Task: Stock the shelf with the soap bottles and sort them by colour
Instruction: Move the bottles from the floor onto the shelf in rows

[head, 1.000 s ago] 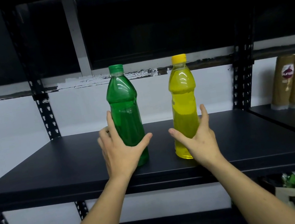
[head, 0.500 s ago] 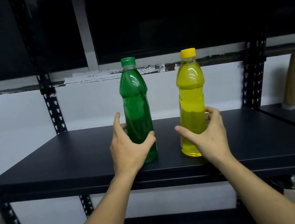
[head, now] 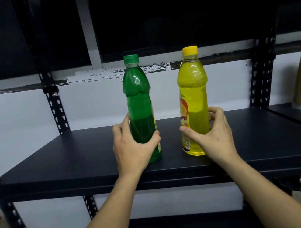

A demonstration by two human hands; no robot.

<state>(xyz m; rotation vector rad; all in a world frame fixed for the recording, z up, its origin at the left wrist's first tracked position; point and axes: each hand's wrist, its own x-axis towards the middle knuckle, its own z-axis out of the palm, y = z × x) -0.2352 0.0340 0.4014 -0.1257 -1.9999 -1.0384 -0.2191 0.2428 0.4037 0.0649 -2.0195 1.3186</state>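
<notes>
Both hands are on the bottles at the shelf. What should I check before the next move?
1. Left hand grips green bottle: ok.
2. Right hand grips yellow bottle: ok.
3. Both bottles upright, apart from each other: ok.
4. Bases on the shelf, behind its front edge: ok.
5. Yellow bottle's label facing forward: not ok, turned aside.
6. More bottles within reach: cannot tell.
</notes>
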